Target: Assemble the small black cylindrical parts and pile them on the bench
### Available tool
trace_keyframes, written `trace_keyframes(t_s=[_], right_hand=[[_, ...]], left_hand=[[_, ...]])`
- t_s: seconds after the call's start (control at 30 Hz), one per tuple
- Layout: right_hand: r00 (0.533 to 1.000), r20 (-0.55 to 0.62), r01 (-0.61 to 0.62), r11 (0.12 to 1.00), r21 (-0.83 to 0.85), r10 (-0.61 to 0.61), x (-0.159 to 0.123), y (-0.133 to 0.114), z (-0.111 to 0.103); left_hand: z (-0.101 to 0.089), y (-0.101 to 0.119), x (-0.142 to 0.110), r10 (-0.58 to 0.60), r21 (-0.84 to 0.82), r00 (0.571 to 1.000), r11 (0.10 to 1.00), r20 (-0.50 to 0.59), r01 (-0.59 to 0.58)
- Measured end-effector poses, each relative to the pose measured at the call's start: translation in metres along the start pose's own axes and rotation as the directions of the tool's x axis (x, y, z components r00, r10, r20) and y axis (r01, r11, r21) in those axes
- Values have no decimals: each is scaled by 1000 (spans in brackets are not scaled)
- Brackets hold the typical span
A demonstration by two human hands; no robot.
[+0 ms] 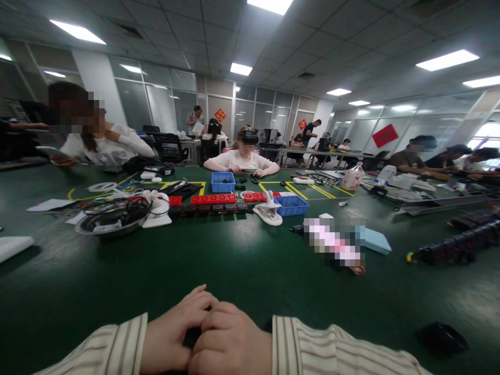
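Observation:
My left hand (175, 325) and my right hand (231, 338) meet low in the middle of the view, above the near part of the green table (128, 271). The fingers of my left hand bend towards the right hand and touch it. My right hand is closed, knuckles up, against the left. A dark gap shows between the two palms. Whether anything is held inside the fingers is hidden. Nearest on the right lies a black rounded object (443, 337), apart from my hands.
Farther off are a row of red and black blocks (213, 199), blue bins (223, 182), a white clip stand (267, 209), a metal bowl (113, 226) with cables, a light blue box (375, 240) and a dark strip assembly (457, 242). A person (242, 156) sits opposite; others sit around.

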State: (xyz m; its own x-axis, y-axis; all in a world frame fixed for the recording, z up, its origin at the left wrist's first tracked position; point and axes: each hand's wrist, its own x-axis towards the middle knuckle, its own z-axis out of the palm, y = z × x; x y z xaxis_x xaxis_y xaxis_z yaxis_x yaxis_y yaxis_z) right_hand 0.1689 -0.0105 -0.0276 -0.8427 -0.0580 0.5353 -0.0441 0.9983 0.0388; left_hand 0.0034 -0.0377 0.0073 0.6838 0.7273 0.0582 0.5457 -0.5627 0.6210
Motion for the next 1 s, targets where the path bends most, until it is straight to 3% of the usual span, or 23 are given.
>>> trace_keyframes(t_s=[0.1, 0.2, 0.37, 0.5, 0.67, 0.83, 0.93, 1.0], right_hand=[[999, -48, 23, 999, -36, -25, 2, -1, 0], [990, -83, -116, 993, -7, 115, 4, -6, -12], [886, -180, -412, 904, 117, 427, 4, -12, -32], [846, -137, -508, 857, 81, 515, 3, -10, -27], [896, -95, -432, 901, 41, 434, 4, -8, -24], [962, -205, -167, 983, 77, 180, 4, -5, -23], [977, -212, -16, 1000, 12, 19, 3, -4, -18], [983, -181, -27, 999, 40, 34, 4, -5, -21]], left_hand=[[1, -3, -1, 2, 15, 1000, 1000, 3, -2], [4, -3, -3, 18, 63, 997, 998, -76, -13], [11, 5, -5, -7, 161, 974, 986, -228, 44], [19, 14, -5, -13, 240, 962, 967, -272, 81], [15, 16, -3, -28, 199, 975, 977, -222, 73], [2, 7, 2, -10, 78, 999, 997, -47, 13], [0, 1, 3, 8, 77, 999, 997, -48, -5], [1, -2, 1, 15, 79, 997, 997, -73, -9]])
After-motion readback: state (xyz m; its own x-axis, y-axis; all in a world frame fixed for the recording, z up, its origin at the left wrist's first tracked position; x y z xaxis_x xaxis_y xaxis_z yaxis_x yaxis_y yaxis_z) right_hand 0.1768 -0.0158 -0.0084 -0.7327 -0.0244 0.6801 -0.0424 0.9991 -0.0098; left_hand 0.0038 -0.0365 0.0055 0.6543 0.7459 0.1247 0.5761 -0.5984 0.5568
